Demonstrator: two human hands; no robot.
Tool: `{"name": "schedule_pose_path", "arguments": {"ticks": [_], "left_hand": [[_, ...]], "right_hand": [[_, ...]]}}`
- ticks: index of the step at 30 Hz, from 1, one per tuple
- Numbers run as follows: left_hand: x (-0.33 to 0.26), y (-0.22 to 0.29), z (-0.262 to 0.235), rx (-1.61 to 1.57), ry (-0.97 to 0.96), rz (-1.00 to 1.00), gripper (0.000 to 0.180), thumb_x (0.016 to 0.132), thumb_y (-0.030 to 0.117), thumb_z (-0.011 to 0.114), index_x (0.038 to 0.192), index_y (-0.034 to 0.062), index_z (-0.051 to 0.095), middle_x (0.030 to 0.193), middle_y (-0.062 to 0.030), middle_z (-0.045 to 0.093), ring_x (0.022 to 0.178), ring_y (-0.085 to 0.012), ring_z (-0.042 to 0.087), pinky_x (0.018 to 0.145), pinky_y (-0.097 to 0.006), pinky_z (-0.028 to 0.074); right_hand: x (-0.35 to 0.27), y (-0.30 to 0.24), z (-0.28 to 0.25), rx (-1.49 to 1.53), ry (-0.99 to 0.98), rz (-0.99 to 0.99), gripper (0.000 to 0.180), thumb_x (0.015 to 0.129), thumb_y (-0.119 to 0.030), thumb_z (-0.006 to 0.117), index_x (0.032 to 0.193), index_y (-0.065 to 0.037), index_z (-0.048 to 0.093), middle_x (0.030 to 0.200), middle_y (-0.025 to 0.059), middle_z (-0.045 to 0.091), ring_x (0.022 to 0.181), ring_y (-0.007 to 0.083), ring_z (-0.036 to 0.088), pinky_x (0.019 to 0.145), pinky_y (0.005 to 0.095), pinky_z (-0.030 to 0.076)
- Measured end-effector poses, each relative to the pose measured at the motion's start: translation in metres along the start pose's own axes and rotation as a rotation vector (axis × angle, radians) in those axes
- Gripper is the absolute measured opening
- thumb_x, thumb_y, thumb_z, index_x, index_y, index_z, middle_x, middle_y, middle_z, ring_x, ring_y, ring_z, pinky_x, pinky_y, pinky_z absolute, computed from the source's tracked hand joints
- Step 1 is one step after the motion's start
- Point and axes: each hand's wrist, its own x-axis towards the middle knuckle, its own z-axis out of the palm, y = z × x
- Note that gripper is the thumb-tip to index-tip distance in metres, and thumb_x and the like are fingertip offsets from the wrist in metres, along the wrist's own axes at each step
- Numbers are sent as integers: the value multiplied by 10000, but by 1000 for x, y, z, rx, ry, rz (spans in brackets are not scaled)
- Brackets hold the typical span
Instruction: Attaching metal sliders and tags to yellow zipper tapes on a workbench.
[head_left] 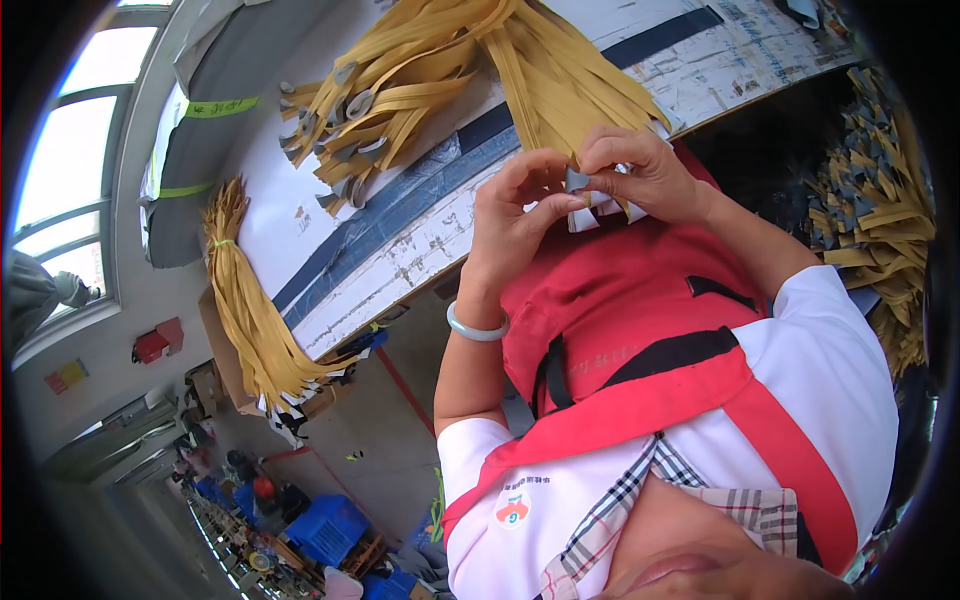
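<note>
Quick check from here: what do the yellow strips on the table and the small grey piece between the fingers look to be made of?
The yellow strips look like woven fabric tape, matte; they drape and fan limply. The small grey piece, pinched by the left hand and right hand, looks like dull metal, possibly plastic; too small to tell.

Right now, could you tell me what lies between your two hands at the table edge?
In the head view, a small grey metal clip on a yellow strap sits pinched between the left hand and right hand.
</note>
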Motion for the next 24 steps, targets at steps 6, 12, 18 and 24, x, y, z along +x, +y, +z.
{"name": "schedule_pose_path", "arguments": {"ticks": [6,12,18,24], "left_hand": [[1,2,-10,-249,-60,-182,267,859,-119,659,1104,-16,632,984,-73,660,754,-120,652,654,-239,540],[-1,-4,-5,292,94,278,131,846,-178,619,886,-55,635,904,-91,628,732,-132,649,618,-240,545],[-17,-5,-2,152,329,220,121,866,-125,641,869,-20,582,877,-84,602,664,-133,619,579,-229,544],[-44,63,-159,52,1057,512,345,986,53,585,1299,4,450,1304,-115,459,1067,-269,624,835,-372,596]], "right_hand": [[2,-2,-1,-30,28,-44,83,934,-95,676,967,-25,648,874,20,587,815,124,575,719,255,460],[8,-12,5,305,79,394,201,998,-217,627,915,-34,626,755,-23,585,653,39,544,589,207,459],[-3,4,16,307,122,528,194,989,-187,633,892,-20,618,695,-13,573,602,45,539,556,217,450],[-50,5,-41,-7,290,533,161,980,-173,640,894,-39,620,774,-36,567,665,32,508,616,197,434]]}}
